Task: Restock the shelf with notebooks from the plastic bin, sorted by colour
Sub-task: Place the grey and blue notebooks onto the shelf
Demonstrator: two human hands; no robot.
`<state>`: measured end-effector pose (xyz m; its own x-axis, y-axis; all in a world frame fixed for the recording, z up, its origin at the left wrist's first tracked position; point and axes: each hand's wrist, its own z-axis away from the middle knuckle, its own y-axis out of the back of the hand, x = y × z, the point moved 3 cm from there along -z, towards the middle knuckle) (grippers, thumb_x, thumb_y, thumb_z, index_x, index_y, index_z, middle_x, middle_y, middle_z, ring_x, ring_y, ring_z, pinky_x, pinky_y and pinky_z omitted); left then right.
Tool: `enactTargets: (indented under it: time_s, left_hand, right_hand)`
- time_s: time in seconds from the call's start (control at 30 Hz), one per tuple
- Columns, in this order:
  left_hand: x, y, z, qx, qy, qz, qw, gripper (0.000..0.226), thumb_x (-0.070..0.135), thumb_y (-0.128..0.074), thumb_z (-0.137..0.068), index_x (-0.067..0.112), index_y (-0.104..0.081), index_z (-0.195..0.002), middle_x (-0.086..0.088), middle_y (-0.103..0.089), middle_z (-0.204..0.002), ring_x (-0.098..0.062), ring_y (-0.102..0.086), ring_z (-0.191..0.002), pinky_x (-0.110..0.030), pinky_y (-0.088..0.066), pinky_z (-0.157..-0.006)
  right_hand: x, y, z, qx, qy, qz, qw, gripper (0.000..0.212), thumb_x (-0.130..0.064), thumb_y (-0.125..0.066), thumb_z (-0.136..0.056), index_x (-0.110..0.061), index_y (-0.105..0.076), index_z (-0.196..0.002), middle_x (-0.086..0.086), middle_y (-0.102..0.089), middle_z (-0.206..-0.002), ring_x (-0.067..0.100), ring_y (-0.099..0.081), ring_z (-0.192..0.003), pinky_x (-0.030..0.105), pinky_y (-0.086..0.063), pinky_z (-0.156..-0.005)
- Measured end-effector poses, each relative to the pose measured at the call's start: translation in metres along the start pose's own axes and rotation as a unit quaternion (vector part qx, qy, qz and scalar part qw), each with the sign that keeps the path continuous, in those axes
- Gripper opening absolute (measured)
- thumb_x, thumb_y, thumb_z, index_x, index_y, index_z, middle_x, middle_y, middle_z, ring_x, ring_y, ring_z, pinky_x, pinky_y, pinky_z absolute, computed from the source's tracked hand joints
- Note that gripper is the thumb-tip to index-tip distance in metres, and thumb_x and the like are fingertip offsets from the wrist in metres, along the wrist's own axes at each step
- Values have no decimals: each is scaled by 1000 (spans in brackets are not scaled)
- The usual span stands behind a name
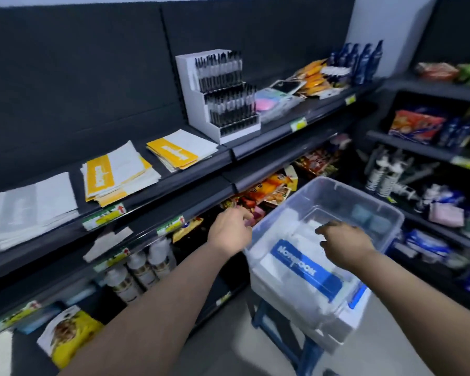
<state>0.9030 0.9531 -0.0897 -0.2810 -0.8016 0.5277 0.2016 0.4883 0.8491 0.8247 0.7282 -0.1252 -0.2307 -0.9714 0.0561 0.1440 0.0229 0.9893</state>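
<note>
Now both hands [229,229] [345,244] hover at bin rim [258,226].

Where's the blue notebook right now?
In the head view, the blue notebook lies on top inside the clear plastic bin, lower right of centre, just below the right hand and right of the left hand.

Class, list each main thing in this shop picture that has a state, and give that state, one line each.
Plastic bin: lid off, holding notebooks.
Blue notebook: lying flat in the bin.
Yellow notebooks: two loose piles on the top shelf.
Grey notebooks: stacked flat at the shelf's left end.
Pen display: upright, full.
Left hand: empty, beside the bin.
Right hand: empty, reaching into the bin.
</note>
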Motion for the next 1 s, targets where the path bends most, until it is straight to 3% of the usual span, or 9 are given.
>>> enactTargets:
  time_s: [0.13,0.4,0.57,0.7,0.9,1.0]
  left_hand:
    - [47,-57,-49,-36,-3,2,999,33,15,-54,-92,21,-62,-123,-3,-60,-129,-25,-51,-126,-34,-47,-98]
    - [68,-160,-111,-126,136,-30,982,41,17,-56,-92,13,-54,-133,-5,-58,-135,-23,-57,-120,-30,-49,-94]
    - [50,-182,-108,-131,204,-41,969,44,20,-53,-94,12,-50,-137,-5,-55,-138,-23,-55,-122,-30,-48,-94]
    - [42,-193,-105,-134,233,-43,962,41,18,-52,-93,14,-53,-134,-4,-58,-133,-21,-58,-116,-26,-47,-83]
    - [39,-198,-109,-126,234,-30,963,40,16,-52,-92,16,-54,-133,-2,-59,-132,-20,-57,-117,-33,-50,-95]
    - [39,-197,-111,-126,227,-25,965,40,17,-51,-93,16,-54,-133,-2,-58,-134,-20,-58,-116,-34,-50,-96]
  right_hand:
    - [69,-22,-29,-34,-17,-22,999,41,-29,-45,-96,-32,-48,-137,-3,-46,-144,20,-44,-132,35,-41,-103]
    - [136,-72,-106,-129,69,-30,989,44,-23,-45,-95,-27,-45,-139,0,-48,-142,22,-45,-130,36,-39,-105]
    - [143,-107,-144,-184,94,-67,976,46,-20,-46,-94,-23,-43,-140,3,-49,-139,24,-48,-127,35,-41,-103]
    - [137,-138,-163,-234,71,-111,963,48,-22,-52,-92,-10,-39,-136,13,-49,-133,30,-50,-123,37,-43,-99]
    - [121,-160,-168,-210,20,-110,971,49,-20,-57,-89,-6,-37,-131,16,-44,-130,33,-45,-119,38,-43,-95]
    - [125,-166,-171,-261,4,-120,958,63,-32,-70,-81,-8,-37,-129,13,-44,-128,29,-47,-118,38,-45,-94]
